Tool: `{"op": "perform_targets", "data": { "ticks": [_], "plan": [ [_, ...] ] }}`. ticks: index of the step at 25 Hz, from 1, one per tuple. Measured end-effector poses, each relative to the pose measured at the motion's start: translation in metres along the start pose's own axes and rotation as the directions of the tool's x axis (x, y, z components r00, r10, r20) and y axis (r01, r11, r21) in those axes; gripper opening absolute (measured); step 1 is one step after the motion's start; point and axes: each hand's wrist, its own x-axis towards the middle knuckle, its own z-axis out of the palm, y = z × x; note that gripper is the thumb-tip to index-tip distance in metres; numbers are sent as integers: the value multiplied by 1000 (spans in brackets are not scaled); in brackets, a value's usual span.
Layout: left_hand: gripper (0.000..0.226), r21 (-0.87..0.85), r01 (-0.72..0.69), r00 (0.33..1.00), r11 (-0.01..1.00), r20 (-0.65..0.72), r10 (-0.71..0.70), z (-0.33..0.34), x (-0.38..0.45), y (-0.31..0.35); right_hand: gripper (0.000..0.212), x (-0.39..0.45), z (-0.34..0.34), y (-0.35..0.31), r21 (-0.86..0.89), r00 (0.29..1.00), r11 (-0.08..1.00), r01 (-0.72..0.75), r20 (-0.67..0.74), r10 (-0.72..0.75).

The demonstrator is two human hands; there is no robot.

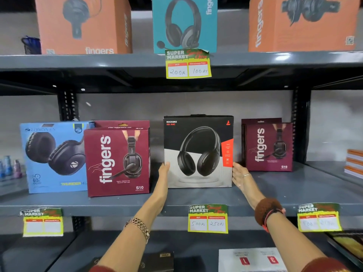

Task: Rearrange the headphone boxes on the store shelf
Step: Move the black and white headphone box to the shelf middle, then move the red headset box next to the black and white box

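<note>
A black and white Rockerz headphone box (198, 151) stands upright in the middle of the grey middle shelf (275, 193). My left hand (162, 173) lies flat against its lower left side. On its lower right side rests my right hand (242, 178), fingers straight. Both palms press the box between them. To the left stand a maroon Fingers box (117, 160) and a blue Zebronics box (53, 158). A second, smaller-looking maroon Fingers box (268, 145) stands to the right, further back.
The upper shelf carries two orange Fingers boxes (82, 24) (302, 22) and a teal one (184, 22). Yellow price tags (207, 218) hang on the shelf edges. Orange books (354, 162) lie at the far right. Small bottles (9, 165) stand at far left.
</note>
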Motion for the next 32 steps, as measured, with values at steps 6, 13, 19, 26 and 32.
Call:
{"op": "perform_targets", "data": {
  "ticks": [6, 13, 19, 26, 32],
  "plan": [
    [57, 51, -189, 966, 981, -168, 195, 5, -25, -1, 49, -17, -10, 10, -41, 988, 987, 153, -13, -153],
    [28, 130, -507, 642, 852, -603, 474, -73, -74, -17, 29, -55, 19, 19, -6, 854, 883, 470, -248, -457],
    [42, 178, -229, 675, 957, -679, 288, -162, -65, 5, 39, -68, 130, 18, 28, 908, 916, 400, 123, -400],
    [26, 33, -120, 902, 992, -413, 123, -183, -65, 27, 64, -65, 220, 32, -123, 962, 988, 94, 268, -58],
    [43, -24, -225, 890, 974, -412, 195, -170, -92, 18, 50, -88, 210, 32, -56, 977, 995, 87, 201, -74]
  ]
}}
